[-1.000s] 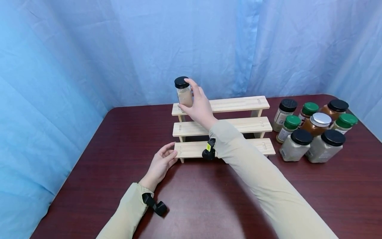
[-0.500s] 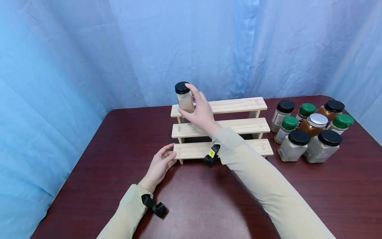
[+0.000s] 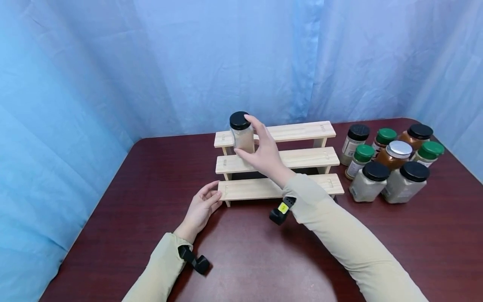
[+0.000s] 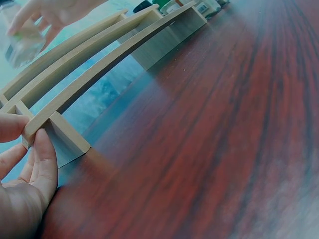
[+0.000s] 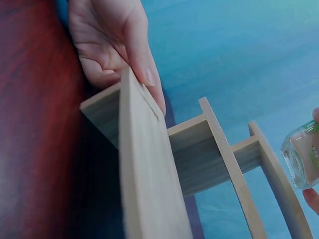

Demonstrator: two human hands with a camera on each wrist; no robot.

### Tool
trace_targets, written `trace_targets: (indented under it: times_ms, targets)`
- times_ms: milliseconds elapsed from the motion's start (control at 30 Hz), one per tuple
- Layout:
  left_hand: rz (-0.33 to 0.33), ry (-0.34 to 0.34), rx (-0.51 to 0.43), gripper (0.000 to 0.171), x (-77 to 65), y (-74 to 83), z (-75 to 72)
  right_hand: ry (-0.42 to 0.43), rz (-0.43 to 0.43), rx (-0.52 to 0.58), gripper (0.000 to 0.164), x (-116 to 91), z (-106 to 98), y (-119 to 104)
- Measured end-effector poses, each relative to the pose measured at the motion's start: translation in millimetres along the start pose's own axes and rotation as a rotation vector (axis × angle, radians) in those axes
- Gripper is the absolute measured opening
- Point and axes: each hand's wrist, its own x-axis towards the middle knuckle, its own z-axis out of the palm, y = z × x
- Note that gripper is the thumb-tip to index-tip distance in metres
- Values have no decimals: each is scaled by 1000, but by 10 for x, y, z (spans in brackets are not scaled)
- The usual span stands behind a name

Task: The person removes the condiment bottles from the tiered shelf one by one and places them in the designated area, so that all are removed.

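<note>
A clear spice jar (image 3: 243, 141) with a black lid and pale powder inside is held by my right hand (image 3: 267, 153), thumb low on it and a finger at the lid. It is in the air over the left part of a three-tier wooden rack (image 3: 260, 189); in the right wrist view the jar's glass base (image 5: 294, 162) is apart from the planks. My left hand (image 3: 200, 209) pinches the left end of the lowest plank between thumb and fingers, seen closely in the left wrist view, where the hand (image 4: 30, 184) is partly cut off.
To the right of the rack several spice jars stand grouped: green-lidded jars (image 3: 363, 153), a silver-lidded jar (image 3: 394, 156), black-lidded square jars (image 3: 367, 186) and others behind. A dark red wooden table (image 3: 158, 176) carries everything. Blue curtains (image 3: 188, 63) hang at the back and sides.
My right hand has lowered the jar and brought it slightly right and nearer, from above the top plank to over the middle one. My left hand keeps its hold on the rack.
</note>
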Motion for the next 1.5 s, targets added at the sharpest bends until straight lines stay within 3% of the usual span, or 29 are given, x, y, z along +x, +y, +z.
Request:
trace_targets:
  times_ms: [467, 733, 933, 1033, 1133, 1500]
  targets:
    - [6, 9, -18, 49, 16, -2, -26, 61, -71, 76, 79, -352, -243, -45]
    - [1, 3, -8, 49, 42, 7, -5, 34, -18, 91, 86, -516, -451, -151]
    - [-2, 6, -24, 49, 42, -7, 0, 9, -106, 135, 82, -701, -680, -148]
    - [1, 4, -22, 49, 31, -17, 0, -8, -174, 121, 74, -803, -825, -105]
    - [0, 1, -20, 48, 15, -30, 2, -8, -222, 61, 77, -912, -969, -66]
    - [13, 7, -16, 48, -14, -57, -6, -14, -265, -101, 79, -1220, -1494, -21]
